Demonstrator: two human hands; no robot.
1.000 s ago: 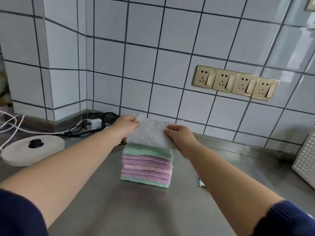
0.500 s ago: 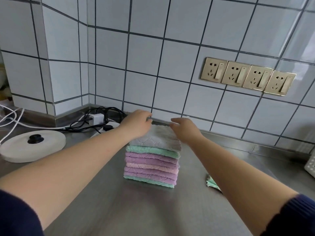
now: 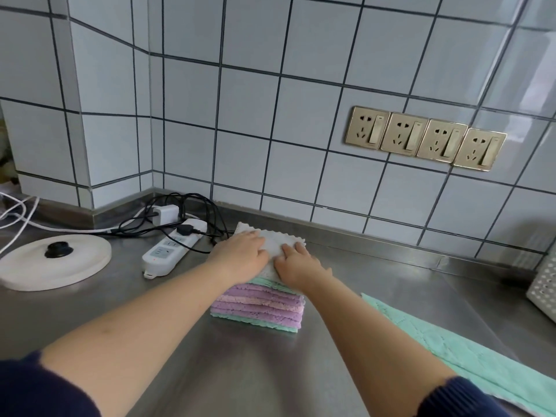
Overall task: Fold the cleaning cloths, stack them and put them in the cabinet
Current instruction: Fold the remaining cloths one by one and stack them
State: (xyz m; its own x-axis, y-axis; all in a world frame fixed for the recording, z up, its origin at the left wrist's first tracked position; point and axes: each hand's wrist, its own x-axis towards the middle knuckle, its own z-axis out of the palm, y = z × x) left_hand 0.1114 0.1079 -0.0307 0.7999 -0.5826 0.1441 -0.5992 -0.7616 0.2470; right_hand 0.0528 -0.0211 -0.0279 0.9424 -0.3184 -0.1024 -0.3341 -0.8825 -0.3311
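White round lid (image 3: 52, 264) and power strip (image 3: 172, 247) with black cables lie on steel counter (image 3: 255, 371); four gold wall sockets (image 3: 425, 137) above; perforated white box (image 3: 544, 285) at right.

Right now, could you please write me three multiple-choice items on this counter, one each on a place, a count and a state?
1. Where does the unfolded green cloth lie?
A. right of the stack
B. on the lid
C. under the power strip

2. How many wall sockets sit in the row?
A. two
B. four
C. six

3. What are both hands doing?
A. lifting the stack
B. pressing flat on the top white cloth
C. hanging idle

Answers: 1 A, it spreads on the steel counter beside the stack. 2 B, four gold plates show. 3 B, left hand and right hand lie on the white cloth.
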